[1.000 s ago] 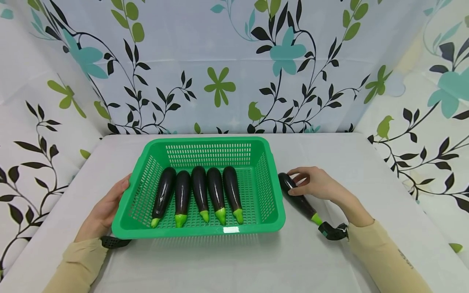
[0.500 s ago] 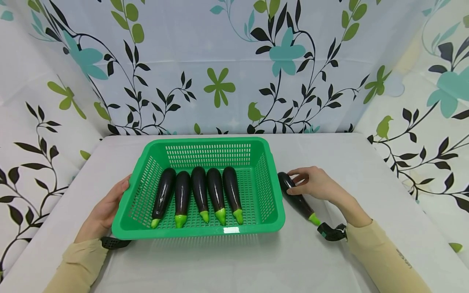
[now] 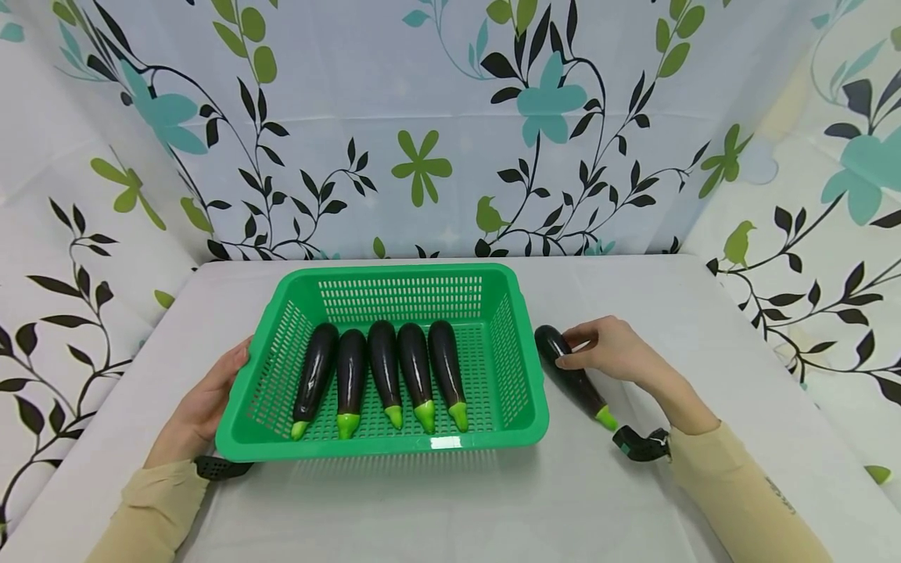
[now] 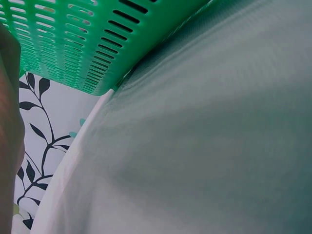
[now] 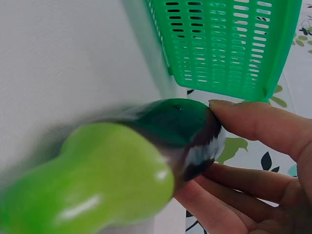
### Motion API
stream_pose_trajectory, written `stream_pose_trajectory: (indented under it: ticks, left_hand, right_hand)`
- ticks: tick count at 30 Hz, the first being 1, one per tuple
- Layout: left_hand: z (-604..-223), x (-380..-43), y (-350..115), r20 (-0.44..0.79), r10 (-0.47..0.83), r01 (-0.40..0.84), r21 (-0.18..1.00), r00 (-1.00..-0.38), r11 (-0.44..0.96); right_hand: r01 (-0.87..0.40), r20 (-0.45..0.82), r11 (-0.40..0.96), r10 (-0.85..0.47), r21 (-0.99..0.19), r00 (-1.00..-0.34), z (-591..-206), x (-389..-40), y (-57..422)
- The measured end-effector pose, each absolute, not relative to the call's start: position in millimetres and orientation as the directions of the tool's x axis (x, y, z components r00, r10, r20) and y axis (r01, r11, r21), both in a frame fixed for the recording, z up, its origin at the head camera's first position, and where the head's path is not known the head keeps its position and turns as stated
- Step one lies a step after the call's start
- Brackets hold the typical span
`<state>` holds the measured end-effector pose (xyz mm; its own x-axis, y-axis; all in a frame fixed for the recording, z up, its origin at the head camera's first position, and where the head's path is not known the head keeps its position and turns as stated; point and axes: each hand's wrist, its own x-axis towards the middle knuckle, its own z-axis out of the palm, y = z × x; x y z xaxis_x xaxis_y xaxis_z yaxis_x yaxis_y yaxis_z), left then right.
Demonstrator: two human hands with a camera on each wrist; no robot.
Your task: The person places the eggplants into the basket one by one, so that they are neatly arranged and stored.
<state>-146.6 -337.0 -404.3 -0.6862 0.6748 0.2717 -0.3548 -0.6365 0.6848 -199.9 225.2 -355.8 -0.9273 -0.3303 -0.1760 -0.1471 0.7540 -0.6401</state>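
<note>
My left hand (image 3: 200,407) rests against the left side of a green plastic basket (image 3: 331,449), its fingers partly hidden by the rim. In the left wrist view only an edge of that hand (image 4: 9,136) shows, beside the slotted basket wall (image 4: 73,53). To the right of the basket, my right hand (image 3: 608,349) pinches a dark eggplant (image 3: 573,383) between thumb and fingers. The eggplant lies slanted, green stem end (image 5: 92,180) towards my wrist and rounded end near the basket. Inside the basket, several similar eggplants (image 3: 383,367) lie side by side, stems towards me.
A white cloth (image 3: 450,508) covers the table. Patterned curtains (image 3: 422,78) with leaves and flowers stand behind and at both sides. Black wrist cameras sit under the left wrist (image 3: 221,467) and by the right wrist (image 3: 640,446). Bare basket floor (image 3: 473,352) shows right of the eggplants.
My right hand has shifted very slightly away from me and to the right, and the eggplant's rounded end has moved a little with it. The left hand and basket stay in place.
</note>
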Motion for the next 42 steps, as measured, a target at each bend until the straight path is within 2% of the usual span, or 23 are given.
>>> stream_pose_trajectory:
  ticks: [22,34,42]
  left_hand:
    - [-408.0,-149.8,-339.0,0.276,0.676,-0.335,0.704,-0.684,-0.627]
    - [-410.5,-150.5,-341.3,0.294,0.703,-0.398,0.656,-0.647,-0.641]
    - [-409.5,-148.2,-341.4,0.277,0.69,-0.378,0.673,-0.668,-0.636]
  right_hand:
    - [-0.056,-0.149,0.65,-0.257,-0.757,-0.955,-341.1,-197.5,236.0]
    - [-0.022,-0.096,0.444,-0.242,-0.896,-0.966,-310.1,-178.4,226.2]
    - [-0.013,-0.088,0.361,-0.263,-0.933,-0.961,-301.9,-166.4,210.7]
